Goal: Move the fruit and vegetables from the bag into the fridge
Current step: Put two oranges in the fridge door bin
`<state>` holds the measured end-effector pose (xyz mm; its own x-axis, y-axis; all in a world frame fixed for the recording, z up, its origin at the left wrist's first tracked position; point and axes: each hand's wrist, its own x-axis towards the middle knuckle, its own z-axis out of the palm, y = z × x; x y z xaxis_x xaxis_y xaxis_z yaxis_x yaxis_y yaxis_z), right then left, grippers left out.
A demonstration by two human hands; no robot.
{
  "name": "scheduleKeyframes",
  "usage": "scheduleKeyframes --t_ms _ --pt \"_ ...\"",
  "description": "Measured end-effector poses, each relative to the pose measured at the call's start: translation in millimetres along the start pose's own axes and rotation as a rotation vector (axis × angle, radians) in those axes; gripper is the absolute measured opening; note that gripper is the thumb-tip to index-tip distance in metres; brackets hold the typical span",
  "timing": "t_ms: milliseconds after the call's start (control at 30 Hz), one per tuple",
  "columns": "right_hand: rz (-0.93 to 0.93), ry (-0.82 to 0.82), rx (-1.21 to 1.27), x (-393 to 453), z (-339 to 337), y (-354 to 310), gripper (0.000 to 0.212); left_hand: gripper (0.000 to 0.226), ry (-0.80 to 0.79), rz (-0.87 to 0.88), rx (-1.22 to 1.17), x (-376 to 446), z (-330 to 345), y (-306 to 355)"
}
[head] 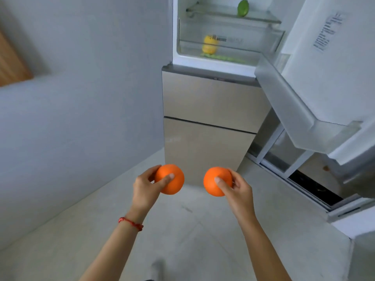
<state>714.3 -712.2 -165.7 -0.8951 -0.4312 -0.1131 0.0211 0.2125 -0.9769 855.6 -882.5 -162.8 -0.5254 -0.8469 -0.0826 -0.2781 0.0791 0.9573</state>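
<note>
My left hand (147, 188) grips one orange (172, 183) and my right hand (236, 189) grips a second orange (215, 184), both held out low in front of the fridge (207, 102). The fridge's top compartment stands open. A green fruit (243, 8) rests on its glass shelf. Behind the clear drawer front (229, 41) lies a yellow fruit (210, 44), with something long and green (223, 57) beneath it. The bag is out of sight.
The open fridge door (324, 78) with its shelf bin juts out at the right. A grey wall (81, 78) runs along the left. The two lower fridge drawers are closed. Pale floor tiles (182, 230) lie below my arms.
</note>
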Motion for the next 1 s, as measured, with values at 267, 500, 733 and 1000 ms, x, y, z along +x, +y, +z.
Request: scheduleKeyframes --t_ms 267,500,733,1000 --pt "-0.087 0.125 0.086 104 50 -53 0.042 0.057 -0.076 0.108 -0.027 133 5 38" --pt "-0.183 0.260 0.095 182 81 -115 0.040 0.051 -0.160 0.259 -0.047 247 8 91" --pt "-0.259 0.302 0.096 248 83 -161 0.041 0.043 -0.223 0.364 -0.099 323 37 143" --pt "-0.365 0.326 0.125 333 68 -201 0.039 0.049 -0.173 0.441 -0.154 390 80 203"
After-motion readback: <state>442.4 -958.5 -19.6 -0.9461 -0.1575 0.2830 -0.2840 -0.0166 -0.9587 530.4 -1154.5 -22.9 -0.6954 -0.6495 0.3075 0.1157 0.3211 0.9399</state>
